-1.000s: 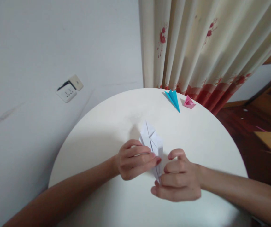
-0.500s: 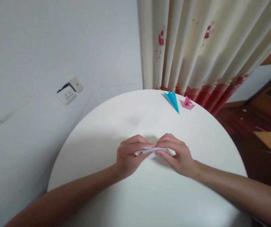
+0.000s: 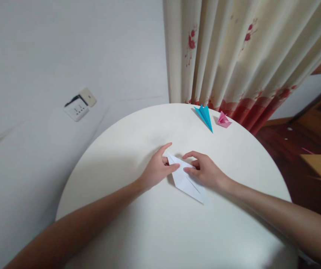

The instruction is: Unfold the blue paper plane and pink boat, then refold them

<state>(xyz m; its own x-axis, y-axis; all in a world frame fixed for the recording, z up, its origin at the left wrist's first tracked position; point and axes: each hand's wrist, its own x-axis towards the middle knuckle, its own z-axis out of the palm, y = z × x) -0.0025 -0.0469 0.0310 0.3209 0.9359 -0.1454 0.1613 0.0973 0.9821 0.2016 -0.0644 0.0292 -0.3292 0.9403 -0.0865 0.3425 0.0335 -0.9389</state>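
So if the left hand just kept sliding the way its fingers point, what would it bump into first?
The left hand points up and right across the table. Past the white folded paper it presses, the next thing looks like the blue folded paper near the far edge, though depth is hard to judge.

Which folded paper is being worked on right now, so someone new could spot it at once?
Find the round white table in front of the flowered curtain. Near its middle, the left hand and right hand press flat a white folded paper, a long pointed shape. The blue folded paper and pink folded paper lie untouched at the far edge.
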